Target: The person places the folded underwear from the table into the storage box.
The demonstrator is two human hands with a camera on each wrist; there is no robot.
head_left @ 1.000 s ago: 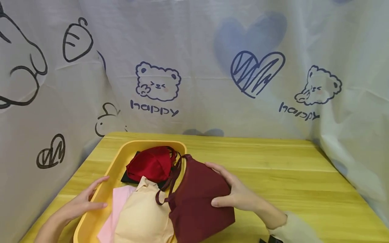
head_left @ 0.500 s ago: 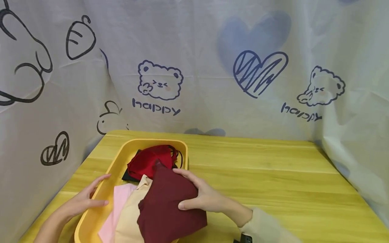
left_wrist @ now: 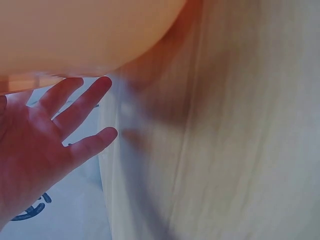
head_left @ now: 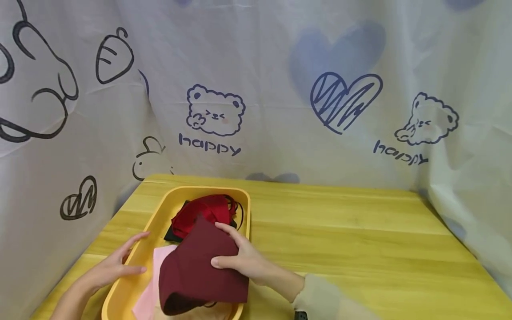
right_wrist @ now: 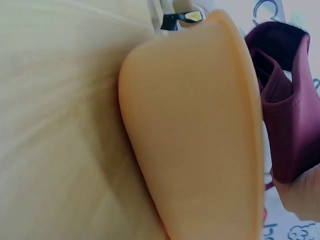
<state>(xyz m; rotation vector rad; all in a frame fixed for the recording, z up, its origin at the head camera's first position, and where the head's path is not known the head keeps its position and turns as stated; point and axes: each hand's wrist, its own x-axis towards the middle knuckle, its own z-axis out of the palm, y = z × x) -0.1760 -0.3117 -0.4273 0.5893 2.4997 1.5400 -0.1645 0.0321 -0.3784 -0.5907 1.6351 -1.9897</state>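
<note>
My right hand [head_left: 246, 262] holds a folded dark maroon bra [head_left: 190, 266], thumb on its near face and fingers around its far edge. The bra hangs tilted over the yellow tray [head_left: 208, 189], its lower edge curling open. In the right wrist view the maroon bra [right_wrist: 295, 130] shows above the tray's side wall [right_wrist: 195, 115]. My left hand [head_left: 110, 271] rests at the tray's left rim, thumb over the edge. Spread, mostly straight fingers [left_wrist: 82, 107] lie against the tray's outside in the left wrist view.
Inside the tray, a bright red bra [head_left: 200, 211] lies on black fabric [head_left: 171, 235] at the far end. Pink fabric [head_left: 144, 302] and a beige bra [head_left: 216, 312], mostly covered, lie nearer. The tray stands on a wooden table [head_left: 340, 240] before a printed curtain [head_left: 280, 89].
My right hand has carried the maroon bra leftward from the tray's right side to above the beige bra, which it now mostly hides. The left hand keeps its place at the rim.
</note>
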